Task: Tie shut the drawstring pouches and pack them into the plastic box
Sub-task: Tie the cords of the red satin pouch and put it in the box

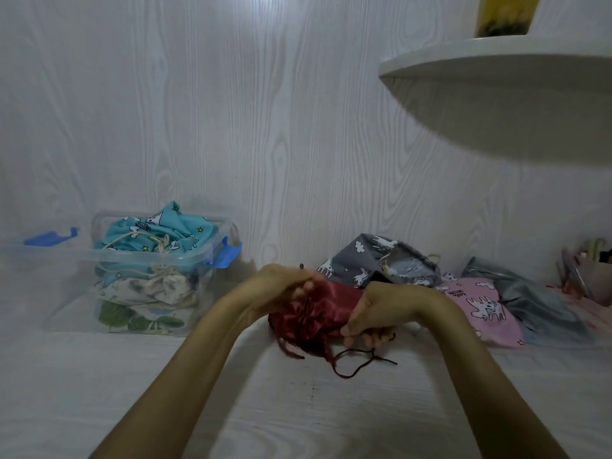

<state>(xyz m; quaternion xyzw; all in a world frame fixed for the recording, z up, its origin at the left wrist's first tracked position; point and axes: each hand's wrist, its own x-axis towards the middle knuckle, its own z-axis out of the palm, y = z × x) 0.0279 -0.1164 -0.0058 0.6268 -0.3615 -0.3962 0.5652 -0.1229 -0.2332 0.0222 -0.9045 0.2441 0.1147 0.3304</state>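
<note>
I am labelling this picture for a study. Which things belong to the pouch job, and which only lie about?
Job: red pouch held by left hand and right hand; plastic box; grey pouch; pink pouch.
Lying about: shelf; box lid.

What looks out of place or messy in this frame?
The plastic box is overfull: the teal pouch bulges above its rim. Its lid lies apart on the left. Both hands grip the red pouch, whose cords trail loose on the table.

left grip (284, 286): fingers curled, pinching | right grip (371, 313): curled, clasping | forearms converge
</note>
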